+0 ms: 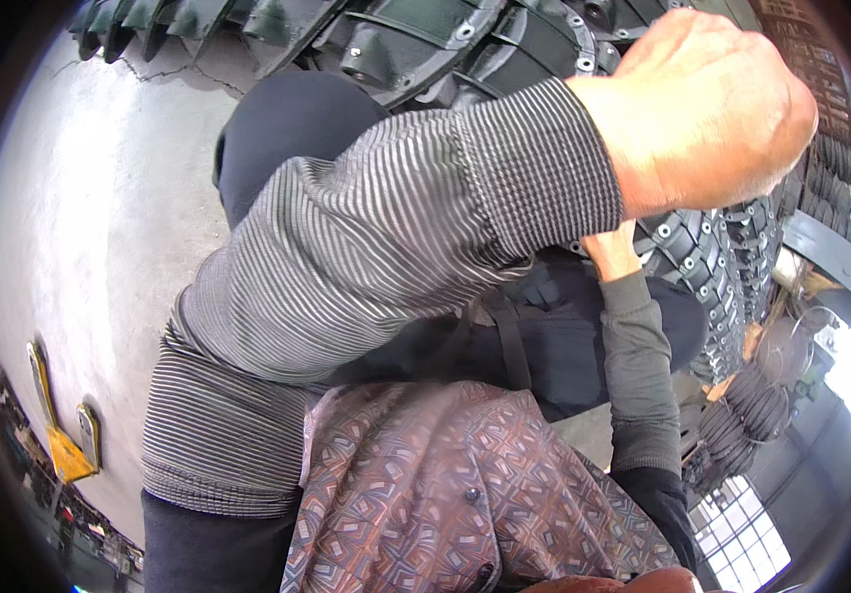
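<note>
My left arm, in a striped sleeve cover, crosses from the left to the upper right. My left hand (712, 109) is closed, its back turned up; whatever its curled fingers hold is hidden. It is over black ribbed parts with bolt holes (534, 59), stacked in rows. Below that forearm, my right hand (611, 249) shows only at the wrist, beyond a grey sleeve. The striped sleeve covers its fingers. More stacked black parts (702, 252) lie close to it on the right. My dark-trousered knees are bent beneath both arms.
Cracked grey concrete floor (89, 198) spreads to the left, with a yellow pallet truck (72, 457) standing on it. Coiled dark bundles (746, 420) are at the right. A brown lattice crate (809, 59) is at the upper right, and a grid window (741, 534) at the lower right.
</note>
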A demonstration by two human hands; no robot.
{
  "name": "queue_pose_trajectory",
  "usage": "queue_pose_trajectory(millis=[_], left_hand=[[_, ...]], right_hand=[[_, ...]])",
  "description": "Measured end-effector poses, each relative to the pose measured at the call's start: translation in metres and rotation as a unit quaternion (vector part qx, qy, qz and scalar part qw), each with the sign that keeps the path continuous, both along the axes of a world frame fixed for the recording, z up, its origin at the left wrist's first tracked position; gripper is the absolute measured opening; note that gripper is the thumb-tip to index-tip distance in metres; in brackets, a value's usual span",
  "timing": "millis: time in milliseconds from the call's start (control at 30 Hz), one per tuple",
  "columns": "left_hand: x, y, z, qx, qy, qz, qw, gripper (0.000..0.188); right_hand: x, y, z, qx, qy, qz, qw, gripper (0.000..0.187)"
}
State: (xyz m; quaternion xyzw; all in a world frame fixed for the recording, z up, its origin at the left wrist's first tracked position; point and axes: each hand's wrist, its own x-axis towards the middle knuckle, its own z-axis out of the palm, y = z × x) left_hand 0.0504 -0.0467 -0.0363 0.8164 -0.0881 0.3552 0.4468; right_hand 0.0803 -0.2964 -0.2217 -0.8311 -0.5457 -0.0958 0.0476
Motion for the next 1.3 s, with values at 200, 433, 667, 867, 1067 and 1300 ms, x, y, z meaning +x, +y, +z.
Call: queue_pose_trajectory(millis=[200,433,667,867,1067,1300], left_hand=[[0.008,-0.011,-0.008,-0.013,-0.056,0.041,0.998,0.015],[0.004,-0.004,-0.002,-0.004,-0.017,0.013,1.000,0.010],[-0.004,0.037,0.007,0.049,0.089,0.049,0.994,0.021],[0.009,0.118,-0.007,0.093,0.235,0.206,0.945,0.025],[0.019,0.240,-0.098,0.258,0.351,0.433,0.789,0.075],[0.013,0.302,-0.176,0.257,0.489,0.377,0.743,0.072]], right_hand=[[0.001,-0.012,-0.008,-0.068,0.062,0.018,0.996,0.047],[-0.001,0.003,-0.007,-0.056,0.037,-0.069,0.995,0.048],[0.012,0.011,0.037,-0.033,0.164,-0.338,0.926,0.059],[0.041,-0.021,0.081,0.162,0.204,-0.396,0.880,0.050],[0.052,-0.049,0.102,0.312,0.221,-0.433,0.816,0.044],[0.045,-0.069,0.118,0.347,0.221,-0.427,0.805,0.044]])
